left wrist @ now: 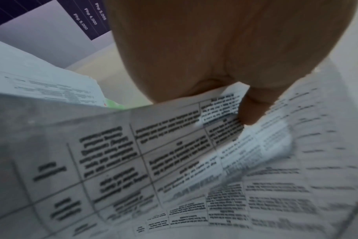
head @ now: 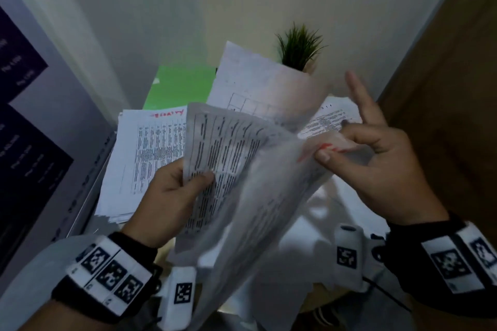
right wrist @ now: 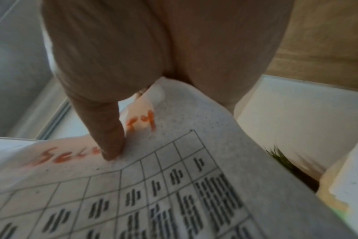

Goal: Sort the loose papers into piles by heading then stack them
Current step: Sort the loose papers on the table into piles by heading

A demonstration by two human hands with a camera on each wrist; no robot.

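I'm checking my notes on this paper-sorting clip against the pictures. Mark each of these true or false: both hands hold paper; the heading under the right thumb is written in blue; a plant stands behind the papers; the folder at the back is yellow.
1. Both hands hold paper. True: the left hand grips the held sheets, the right hand pinches a corner.
2. The heading is blue. False: it is red-orange handwriting.
3. A plant stands behind the papers. True.
4. The folder is yellow. False: it is green.
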